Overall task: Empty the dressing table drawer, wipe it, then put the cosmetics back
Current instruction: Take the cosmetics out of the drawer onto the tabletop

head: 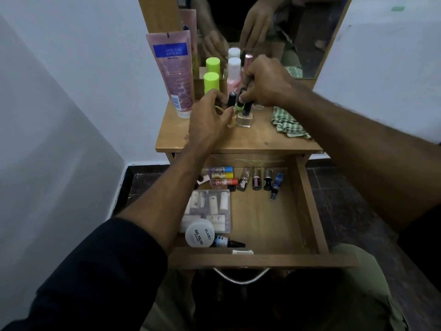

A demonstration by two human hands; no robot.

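both hands work over the bench, above the open drawer. left hand: fingers curled, thumb and fingertips pinching a small yellowish bottle that stands on the bench top. right hand: fingers bent down around the black cap of a clear bottle, which stands touching the yellowish one; a third, black-capped bottle rises between the two hands, and which hand grips it cannot be told.

behind the hands, against the mirror: a pink tube standing cap-down at the left, a bottle with a green cap, and a pink bottle with a white cap — each doubled by its reflection. a green checked cloth lies crumpled on the right of the bench top, partly under the right forearm.

the drawer is pulled out and holds cosmetics. along its back edge: three small tubes with blue, yellow and orange caps at the left, then a row of four nail polishes lying on their sides. front left: a clear pouch of small items, a white jar marked "nail polish" resting on its near corner, and a dark bottle lying just beside the jar. the right half of the drawer floor shows bare wood. a metal handle hangs below the drawer front.
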